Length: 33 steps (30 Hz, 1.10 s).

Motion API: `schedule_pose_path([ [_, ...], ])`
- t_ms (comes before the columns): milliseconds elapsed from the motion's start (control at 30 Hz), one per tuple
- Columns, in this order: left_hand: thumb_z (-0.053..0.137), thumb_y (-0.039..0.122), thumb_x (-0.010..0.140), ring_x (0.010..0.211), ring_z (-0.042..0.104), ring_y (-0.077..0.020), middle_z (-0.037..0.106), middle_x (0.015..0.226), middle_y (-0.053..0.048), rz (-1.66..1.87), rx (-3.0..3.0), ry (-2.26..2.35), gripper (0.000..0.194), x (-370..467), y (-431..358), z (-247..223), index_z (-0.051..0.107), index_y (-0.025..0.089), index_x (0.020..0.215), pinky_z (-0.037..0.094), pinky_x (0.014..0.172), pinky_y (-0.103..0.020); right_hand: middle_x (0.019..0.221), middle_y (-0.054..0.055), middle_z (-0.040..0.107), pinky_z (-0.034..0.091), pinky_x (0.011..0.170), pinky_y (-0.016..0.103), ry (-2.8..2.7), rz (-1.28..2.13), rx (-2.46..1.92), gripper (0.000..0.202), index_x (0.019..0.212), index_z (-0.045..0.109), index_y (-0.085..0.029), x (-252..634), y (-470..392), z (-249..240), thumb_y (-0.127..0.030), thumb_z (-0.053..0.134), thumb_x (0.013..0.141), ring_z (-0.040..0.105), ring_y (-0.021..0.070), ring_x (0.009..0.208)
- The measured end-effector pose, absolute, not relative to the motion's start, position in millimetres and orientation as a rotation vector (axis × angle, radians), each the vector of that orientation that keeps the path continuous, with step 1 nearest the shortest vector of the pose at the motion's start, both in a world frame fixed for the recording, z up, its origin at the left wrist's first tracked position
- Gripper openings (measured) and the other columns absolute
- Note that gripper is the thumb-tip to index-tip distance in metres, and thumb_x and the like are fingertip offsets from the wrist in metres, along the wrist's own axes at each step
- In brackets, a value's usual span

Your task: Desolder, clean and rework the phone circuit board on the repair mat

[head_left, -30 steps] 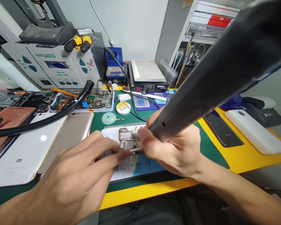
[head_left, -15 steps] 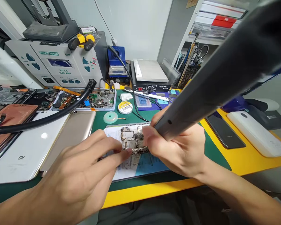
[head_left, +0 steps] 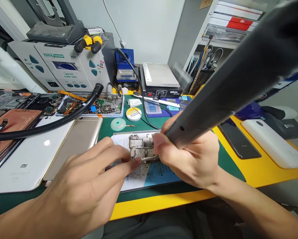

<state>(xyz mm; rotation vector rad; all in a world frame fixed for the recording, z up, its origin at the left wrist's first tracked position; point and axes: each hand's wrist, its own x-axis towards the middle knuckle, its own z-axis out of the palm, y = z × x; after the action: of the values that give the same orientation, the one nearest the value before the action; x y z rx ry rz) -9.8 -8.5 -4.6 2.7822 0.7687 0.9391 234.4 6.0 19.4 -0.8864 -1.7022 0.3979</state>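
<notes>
My left hand comes in from the lower left. Its thumb and fingertips are closed at the left end of a slim metal bar lying along the near edge of a phone circuit board. The fingers hide part of that bar. My right hand is closed about the lower end of a dark grey tube-shaped tool that rises past the camera at upper right. Where this tool meets the board is hidden behind the hand. Under the board lies a white and blue sheet.
Phones lie left, including a white one; a dark phone lies right. Behind stand a grey hot-air station with its black hose, and a heating plate. A small round tin sits beyond the board.
The whole view has shifted slightly, so everything sits a little further right. Both hands keep the same grip and place at the circuit board.
</notes>
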Motion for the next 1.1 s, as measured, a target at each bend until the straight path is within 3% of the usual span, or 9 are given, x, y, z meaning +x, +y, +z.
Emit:
schedule_pose_path([
  [67, 0.059, -0.003, 0.106, 0.097, 0.059, -0.0199, 0.069, 0.111, -0.006, 0.923, 2.788, 0.771, 0.032, -9.5, -8.4, -4.2, 0.071, 0.017, 0.128, 0.050, 0.073, -0.034, 0.063, -0.005, 0.059, 0.051, 0.052, 0.027, -1.704, 0.416, -0.888, 0.024, 0.073, 0.063, -0.025, 233.9, 6.0, 19.6, -0.011, 0.076, 0.088, 0.060, 0.0136, 0.055],
  [200, 0.058, -0.004, 0.105, 0.095, 0.060, -0.0193, 0.070, 0.108, -0.006, 0.952, 2.784, 0.783, 0.029, -8.2, -7.6, -3.5, 0.071, 0.018, 0.118, 0.051, 0.074, -0.034, 0.062, -0.005, 0.061, 0.052, 0.052, 0.027, -1.701, 0.392, -0.894, 0.023, 0.073, 0.062, -0.025, 233.7, 6.5, 19.9, -0.012, 0.077, 0.086, 0.060, 0.0137, 0.054],
  [333, 0.061, -0.002, 0.105, 0.098, 0.061, -0.0209, 0.070, 0.111, -0.007, 0.900, 2.786, 0.781, 0.033, -9.2, -7.4, -4.6, 0.072, 0.018, 0.129, 0.054, 0.076, -0.035, 0.062, -0.004, 0.060, 0.051, 0.050, 0.028, -1.722, 0.393, -0.912, 0.025, 0.072, 0.061, -0.026, 234.4, 6.5, 19.4, -0.013, 0.076, 0.087, 0.058, 0.0139, 0.054],
  [433, 0.059, -0.002, 0.105, 0.097, 0.061, -0.0206, 0.071, 0.110, -0.007, 0.926, 2.794, 0.796, 0.030, -11.1, -7.9, -5.3, 0.073, 0.018, 0.122, 0.052, 0.074, -0.034, 0.063, -0.004, 0.060, 0.051, 0.049, 0.029, -1.706, 0.407, -0.913, 0.026, 0.074, 0.059, -0.026, 234.6, 6.2, 18.9, -0.015, 0.078, 0.088, 0.056, 0.0138, 0.053],
  [567, 0.060, -0.004, 0.105, 0.098, 0.059, -0.0209, 0.070, 0.113, -0.007, 0.894, 2.812, 0.762, 0.036, -13.3, -9.1, -5.6, 0.071, 0.018, 0.132, 0.053, 0.076, -0.035, 0.064, -0.005, 0.060, 0.052, 0.051, 0.026, -1.714, 0.403, -0.904, 0.025, 0.072, 0.062, -0.025, 234.4, 6.4, 19.1, -0.012, 0.075, 0.089, 0.058, 0.0122, 0.055],
  [700, 0.059, -0.005, 0.105, 0.099, 0.058, -0.0207, 0.067, 0.112, -0.007, 0.896, 2.809, 0.775, 0.032, -14.0, -8.9, -6.6, 0.071, 0.017, 0.125, 0.051, 0.076, -0.036, 0.066, -0.004, 0.064, 0.052, 0.053, 0.026, -1.707, 0.389, -0.894, 0.025, 0.071, 0.061, -0.023, 234.3, 6.7, 19.6, -0.014, 0.076, 0.089, 0.060, 0.0115, 0.055],
  [800, 0.060, -0.005, 0.105, 0.100, 0.058, -0.0214, 0.069, 0.116, -0.008, 0.874, 2.815, 0.755, 0.036, -13.6, -8.2, -7.7, 0.071, 0.017, 0.132, 0.051, 0.076, -0.036, 0.065, -0.004, 0.062, 0.051, 0.052, 0.027, -1.706, 0.413, -0.903, 0.025, 0.072, 0.061, -0.024, 234.5, 6.7, 19.7, -0.012, 0.077, 0.087, 0.059, 0.0124, 0.056],
  [933, 0.059, -0.005, 0.105, 0.100, 0.058, -0.0213, 0.068, 0.114, -0.008, 0.901, 2.804, 0.776, 0.032, -13.2, -9.7, -8.3, 0.071, 0.017, 0.125, 0.050, 0.078, -0.037, 0.064, -0.005, 0.060, 0.051, 0.052, 0.028, -1.694, 0.444, -0.917, 0.028, 0.074, 0.057, -0.027, 234.6, 6.6, 18.8, -0.015, 0.080, 0.087, 0.057, 0.0135, 0.055],
  [1100, 0.061, -0.004, 0.105, 0.100, 0.059, -0.0207, 0.069, 0.114, -0.007, 0.898, 2.783, 0.770, 0.033, -11.9, -10.8, -6.1, 0.071, 0.017, 0.129, 0.050, 0.078, -0.036, 0.064, -0.005, 0.059, 0.048, 0.051, 0.028, -1.690, 0.446, -0.896, 0.029, 0.074, 0.057, -0.027, 234.5, 6.3, 18.8, -0.013, 0.078, 0.088, 0.056, 0.0132, 0.054],
])
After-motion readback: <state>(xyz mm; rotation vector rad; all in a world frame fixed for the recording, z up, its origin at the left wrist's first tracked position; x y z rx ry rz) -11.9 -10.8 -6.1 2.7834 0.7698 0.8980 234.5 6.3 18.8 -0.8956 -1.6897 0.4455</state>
